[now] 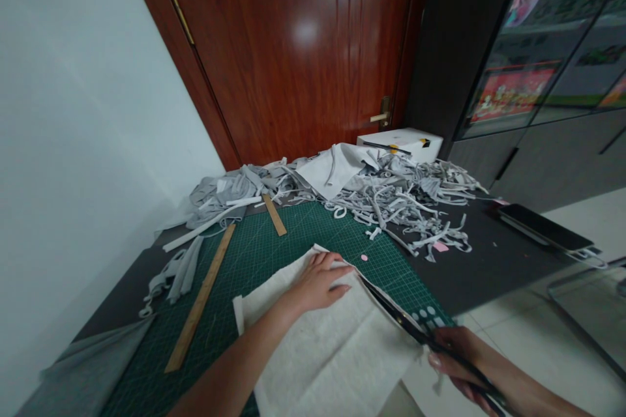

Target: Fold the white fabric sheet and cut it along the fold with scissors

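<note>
A cream-white cloth (323, 352) lies over the green cutting mat (303, 228) in front of me. My left hand (320, 281) rests on its upper part, fingers bent and apart, pressing the fabric near the far edge. Black scissors (398, 316) are held in my right hand (462, 361), whose fingers wrap round the handles. The scissors' blades run along the cloth's right edge, their tips close to my left fingertips. A thin strip of fabric hangs beside my right hand.
Heaped grey and white fabric scraps (391, 199) cover the table's back. Two wooden rulers (203, 296) lie on the mat's left side. A white box (411, 142) stands behind the scraps; a black phone-like object (545, 225) is at the right edge.
</note>
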Motion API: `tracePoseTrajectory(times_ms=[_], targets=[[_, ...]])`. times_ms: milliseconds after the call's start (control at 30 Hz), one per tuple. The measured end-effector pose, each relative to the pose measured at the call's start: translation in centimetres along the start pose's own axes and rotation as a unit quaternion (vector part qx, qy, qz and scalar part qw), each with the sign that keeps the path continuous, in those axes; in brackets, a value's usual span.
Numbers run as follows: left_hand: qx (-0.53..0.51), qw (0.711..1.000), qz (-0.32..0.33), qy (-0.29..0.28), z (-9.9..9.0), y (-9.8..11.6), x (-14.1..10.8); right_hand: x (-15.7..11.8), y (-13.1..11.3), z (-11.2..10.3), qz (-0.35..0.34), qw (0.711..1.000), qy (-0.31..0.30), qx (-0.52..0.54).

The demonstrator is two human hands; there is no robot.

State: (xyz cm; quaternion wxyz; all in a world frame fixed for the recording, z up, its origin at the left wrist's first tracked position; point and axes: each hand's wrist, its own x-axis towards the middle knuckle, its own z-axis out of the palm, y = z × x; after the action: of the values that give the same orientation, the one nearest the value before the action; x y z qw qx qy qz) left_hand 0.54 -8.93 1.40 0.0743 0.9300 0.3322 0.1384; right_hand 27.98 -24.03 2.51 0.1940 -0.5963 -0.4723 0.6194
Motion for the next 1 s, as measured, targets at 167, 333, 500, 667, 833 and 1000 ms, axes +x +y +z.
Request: tracePoseTrajectory(times_ms=[167, 333, 500, 667, 833, 1000], targets=[[0.008, 1.000, 0.000, 0.015, 0.1, 0.4, -0.1, 1.0, 0.2, 0.0, -0.009, 1.000, -0.007, 0.003], [0.016, 0.999, -0.007, 0.029, 0.4, 0.1, -0.1, 1.5, -0.5, 0.2, -0.030, 0.999, -0.019, 0.014], [0.024, 0.999, -0.009, 0.025, 0.3, 0.1, -0.1, 1.7, -0.9, 0.5, -0.034, 0.999, -0.016, 0.014], [0.016, 0.999, -0.020, 0.025, 0.3, 0.0, 0.0, 1.9, -0.9, 0.6, -0.026, 1.000, -0.007, 0.011], [0.010, 0.999, -0.021, 0.031, 0.6, -0.2, 0.0, 2.1, -0.9, 0.6, -0.030, 1.000, 0.003, -0.009], [-0.005, 0.998, -0.034, 0.043, 0.7, -0.4, 0.0, 2.3, -0.5, 0.4, -0.025, 0.999, 0.005, -0.029]])
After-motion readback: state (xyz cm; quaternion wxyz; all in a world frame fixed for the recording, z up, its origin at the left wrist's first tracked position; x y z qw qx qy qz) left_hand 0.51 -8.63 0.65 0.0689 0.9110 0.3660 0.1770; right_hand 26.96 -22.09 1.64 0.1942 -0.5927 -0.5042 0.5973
